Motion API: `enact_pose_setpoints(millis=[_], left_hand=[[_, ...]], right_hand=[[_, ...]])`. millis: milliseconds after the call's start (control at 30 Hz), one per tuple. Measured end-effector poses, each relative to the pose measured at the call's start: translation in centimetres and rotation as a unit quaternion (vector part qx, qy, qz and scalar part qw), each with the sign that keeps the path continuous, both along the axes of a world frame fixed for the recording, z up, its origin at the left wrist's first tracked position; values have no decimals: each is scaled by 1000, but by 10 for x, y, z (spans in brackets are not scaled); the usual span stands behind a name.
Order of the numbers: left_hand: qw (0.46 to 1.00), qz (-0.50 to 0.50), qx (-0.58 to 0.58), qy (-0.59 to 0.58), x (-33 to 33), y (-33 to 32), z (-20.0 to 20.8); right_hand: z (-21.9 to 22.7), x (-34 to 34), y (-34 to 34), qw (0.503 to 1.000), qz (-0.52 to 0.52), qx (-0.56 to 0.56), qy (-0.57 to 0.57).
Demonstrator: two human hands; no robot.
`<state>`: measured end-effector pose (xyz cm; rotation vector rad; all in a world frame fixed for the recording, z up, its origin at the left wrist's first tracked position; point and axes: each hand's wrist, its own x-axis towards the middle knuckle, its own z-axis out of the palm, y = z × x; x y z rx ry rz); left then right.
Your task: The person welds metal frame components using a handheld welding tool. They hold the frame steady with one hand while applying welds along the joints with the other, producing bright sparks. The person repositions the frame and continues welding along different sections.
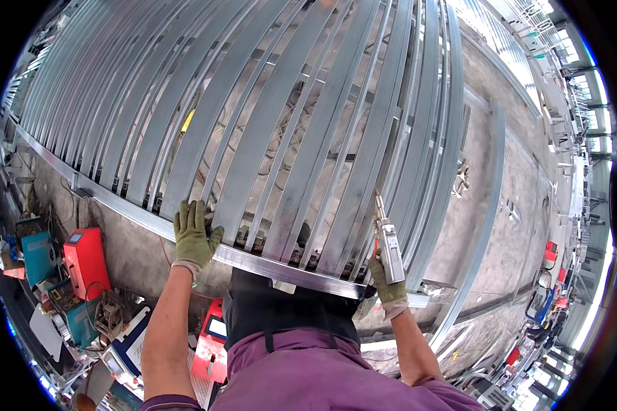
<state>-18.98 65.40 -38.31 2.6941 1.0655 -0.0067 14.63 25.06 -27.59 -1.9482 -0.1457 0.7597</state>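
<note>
My left hand (196, 238), in a green work glove, lies on the near edge of a large frame of parallel grey metal bars (312, 130). Its fingers stretch forward over the edge rail (281, 270). In my right hand (389, 293), also gloved, is a silver welding gun (390, 248) with a narrow nozzle. The gun points away from me, above the bars at the frame's right side. My right fingers are partly hidden behind its body.
Red machines (86, 264) and teal equipment (38, 250) stand on the floor at left, among cables. Another red unit (211, 349) with a screen is beside my legs. A long metal bar (490, 198) lies to the right. Coiled cables show beneath the frame.
</note>
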Motion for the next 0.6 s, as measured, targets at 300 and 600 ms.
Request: enact_pose_setpoints(millis=[300,600], left_hand=[[999,-9,33,-12,6,-1,5],[995,7,-17,-97,16,-7,14]], right_hand=[[-18,-13,11,999,-48,-24,1],[-55,-22,16,990,-124,-35,-57]])
